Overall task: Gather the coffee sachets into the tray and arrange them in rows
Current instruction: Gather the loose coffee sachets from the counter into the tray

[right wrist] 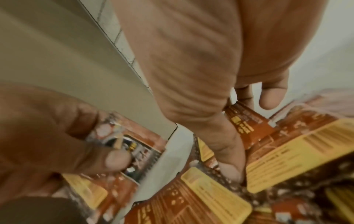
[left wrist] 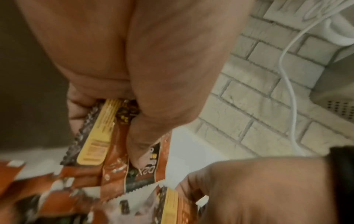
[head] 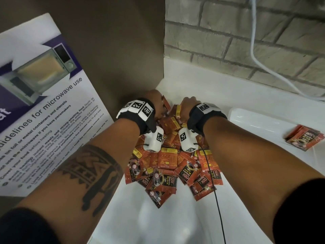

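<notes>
Head view shows both hands reaching into the far end of a heap of sachets (head: 168, 166), a loose pile of red and orange packets spread across a white counter (head: 167, 222) in the corner where a brown panel (head: 123, 50) meets a brick wall (head: 246, 41). Left hand (head: 154, 103) sits at the pile's far left edge, right hand (head: 188, 104) just beside it. Left wrist view shows the left hand's fingers (left wrist: 82, 98) and thumb curled round a few sachets (left wrist: 107, 136) held upright. Right wrist view shows the right hand (right wrist: 191, 83) with its thumb pressed down among the sachets (right wrist: 287, 151) and fingers curled behind one packet; it looks like a pinch, though blur hides the exact contact. The white tray (head: 255, 124) lies well to the right on the counter, and a small neat stack (head: 304, 138) rests at its right end. A microwave poster (head: 40, 103) leans on the left. A white cable (head: 255, 50) hangs down the brick wall.
</notes>
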